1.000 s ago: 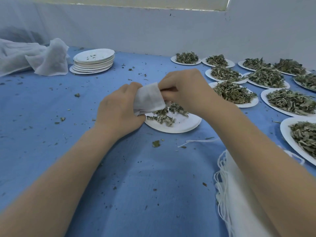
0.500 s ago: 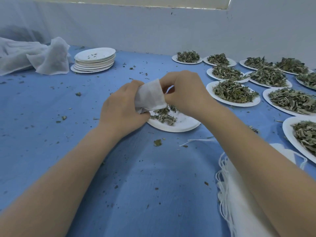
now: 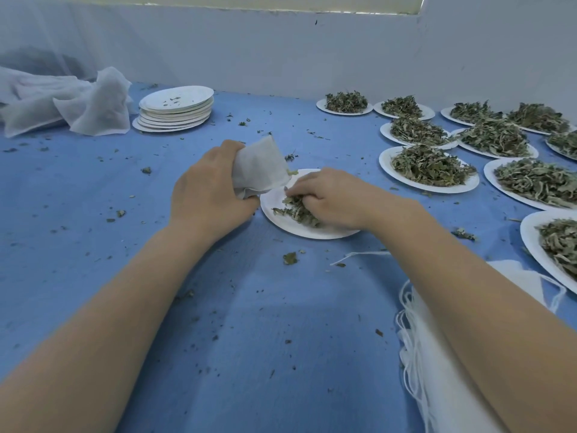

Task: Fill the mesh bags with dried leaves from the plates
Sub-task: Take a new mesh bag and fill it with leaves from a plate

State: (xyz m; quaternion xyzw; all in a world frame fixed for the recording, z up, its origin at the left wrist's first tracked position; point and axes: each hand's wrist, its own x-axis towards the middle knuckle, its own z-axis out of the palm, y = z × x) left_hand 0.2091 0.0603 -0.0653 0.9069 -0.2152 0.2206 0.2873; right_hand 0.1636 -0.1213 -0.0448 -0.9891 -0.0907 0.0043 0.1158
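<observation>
Near the table's middle: a plate [image 3: 312, 229] with the last few leaves [image 3: 296, 210] on it.
Left hand [image 3: 206, 195]: fingers curled round a white mesh bag [image 3: 259, 167], held just above the plate's left rim.
Right hand [image 3: 331, 198]: fingers curled into the leaves on the plate, gathering a pinch.
Step in hand: judged to be scooping the remaining leaves for this bag; the plate is nearly bare.
Next move: likely calls for lifting the pinch to the bag's mouth while the left hand keeps that mouth open.
Bag orientation: long axis tilted, running from the left hand up and toward the far edge; the mouth seems to face right, over the plate, where a leaf shows at its edge, though the opening itself is not plain.
Right side of table: full plates [image 3: 427, 170] of leaves waiting.
Far left corner: stack of emptied plates [image 3: 176, 109] beside white mesh cloth [image 3: 93, 110].
Near right edge: pile of bags with drawstrings [image 3: 437, 354].
</observation>
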